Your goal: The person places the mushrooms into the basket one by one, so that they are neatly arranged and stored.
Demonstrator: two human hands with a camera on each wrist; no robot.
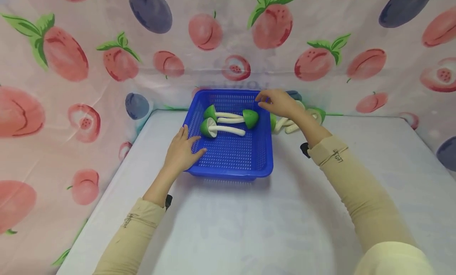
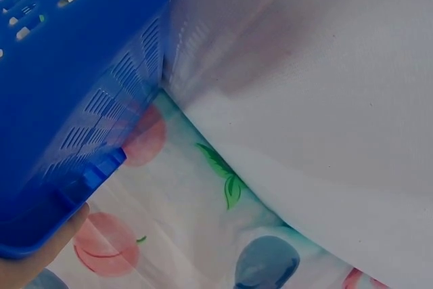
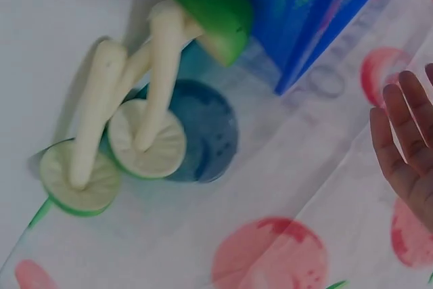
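Observation:
A blue plastic basket (image 1: 228, 172) with slotted walls stands on the white table. Inside it lie toy mushrooms with green caps and white stems, one of them a mushroom (image 1: 228, 129) nearest the front. My left hand (image 1: 181, 152) holds the basket's left rim, thumb toward the inside; in the left wrist view a finger (image 2: 47, 258) runs along the rim's outside. Above the back right corner hovers my right hand (image 1: 281, 103), fingers loosely bent with nothing in them. Right of the basket, more mushrooms (image 3: 95, 113) lie in a loose pile, partly hidden by my right arm in the head view.
A fruit-patterned cloth (image 1: 171, 41) rises behind the table and hangs along its left side. The white tabletop (image 1: 235, 223) stretches in front of the basket and to its right. The mushroom pile lies against the back edge, close to the basket's right wall.

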